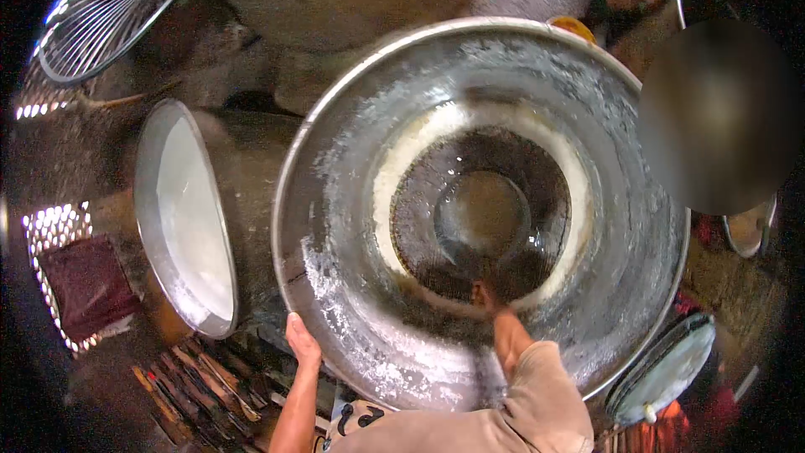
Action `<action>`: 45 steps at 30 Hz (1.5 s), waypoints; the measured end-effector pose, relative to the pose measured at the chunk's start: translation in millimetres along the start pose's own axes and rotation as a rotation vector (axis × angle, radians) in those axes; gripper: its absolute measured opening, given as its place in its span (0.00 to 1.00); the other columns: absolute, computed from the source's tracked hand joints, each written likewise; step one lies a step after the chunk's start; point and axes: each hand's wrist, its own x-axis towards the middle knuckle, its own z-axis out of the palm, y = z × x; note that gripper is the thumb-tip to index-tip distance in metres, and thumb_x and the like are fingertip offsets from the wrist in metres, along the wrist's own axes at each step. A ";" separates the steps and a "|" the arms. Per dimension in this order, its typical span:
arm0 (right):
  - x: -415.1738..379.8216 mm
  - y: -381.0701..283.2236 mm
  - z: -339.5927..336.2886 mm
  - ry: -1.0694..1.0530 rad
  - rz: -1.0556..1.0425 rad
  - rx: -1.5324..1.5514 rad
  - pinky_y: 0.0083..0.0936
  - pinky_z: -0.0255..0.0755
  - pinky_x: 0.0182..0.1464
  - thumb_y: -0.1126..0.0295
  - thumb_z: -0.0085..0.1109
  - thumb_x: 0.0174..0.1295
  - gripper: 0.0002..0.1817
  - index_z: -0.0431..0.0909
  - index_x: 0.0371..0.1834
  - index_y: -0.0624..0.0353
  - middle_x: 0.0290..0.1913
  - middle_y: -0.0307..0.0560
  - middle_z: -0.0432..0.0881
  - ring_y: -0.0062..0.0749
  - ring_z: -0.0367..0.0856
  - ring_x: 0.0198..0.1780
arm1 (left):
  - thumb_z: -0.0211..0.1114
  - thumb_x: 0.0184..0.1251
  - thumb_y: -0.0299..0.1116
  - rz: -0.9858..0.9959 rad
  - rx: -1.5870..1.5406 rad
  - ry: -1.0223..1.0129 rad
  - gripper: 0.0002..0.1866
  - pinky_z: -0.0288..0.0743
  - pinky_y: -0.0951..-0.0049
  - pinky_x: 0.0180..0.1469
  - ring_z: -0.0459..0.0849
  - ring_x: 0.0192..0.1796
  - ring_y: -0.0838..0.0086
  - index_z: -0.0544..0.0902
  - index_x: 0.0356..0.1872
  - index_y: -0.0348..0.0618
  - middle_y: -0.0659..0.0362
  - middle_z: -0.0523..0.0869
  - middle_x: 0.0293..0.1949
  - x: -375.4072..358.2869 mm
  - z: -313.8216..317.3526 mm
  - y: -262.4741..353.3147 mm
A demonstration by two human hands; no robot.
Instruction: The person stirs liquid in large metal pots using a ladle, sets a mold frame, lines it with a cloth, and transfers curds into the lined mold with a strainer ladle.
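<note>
1. At the middle of the view sits a wide, round metal vessel (335,294), its inner wall streaked with white and a pale ring (382,218) encircling the dark, glistening contents (415,201).
2. Within those contents is a smaller round bowl (484,214), its near edge beside the right hand (488,298).
3. The right hand reaches down inside the vessel; its fingers are blurred, so I cannot tell whether they grasp the bowl.
4. The left hand (302,341) touches the vessel's near-left rim, thumb uppermost; its other fingers are hidden, so its grip cannot be told.
5. Left of the vessel stands a metal basin (186,226) with white contents.
6. Split wood (197,386) lies at lower left, near a dark red cloth (88,292).
</note>
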 end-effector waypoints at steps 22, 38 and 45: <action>-415.8 -39.4 395.1 0.007 -0.443 -0.591 0.25 0.66 0.17 0.75 0.49 0.60 0.05 0.69 0.29 0.65 0.19 0.44 0.71 0.28 0.70 0.16 | 0.43 0.69 0.56 -1.058 -1.418 0.401 0.34 0.58 0.53 0.64 0.60 0.67 0.51 0.54 0.70 0.47 0.49 0.57 0.69 82.3 -105.8 -284.5; -196.5 214.8 720.0 -0.474 0.020 -0.611 0.16 0.64 0.21 0.75 0.50 0.58 0.04 0.66 0.33 0.60 0.24 0.38 0.66 0.20 0.65 0.22 | 0.41 0.73 0.45 -0.801 -0.506 0.658 0.24 0.70 0.51 0.45 0.77 0.42 0.40 0.75 0.42 0.30 0.36 0.80 0.37 225.7 -251.7 -374.1; -94.5 280.7 811.8 -0.430 0.049 -0.652 0.17 0.63 0.21 0.76 0.49 0.58 0.03 0.65 0.31 0.60 0.23 0.38 0.65 0.21 0.65 0.21 | 0.45 0.72 0.35 -0.611 -0.237 0.753 0.15 0.70 0.54 0.37 0.75 0.35 0.41 0.71 0.35 0.30 0.35 0.76 0.29 216.2 -238.9 -380.4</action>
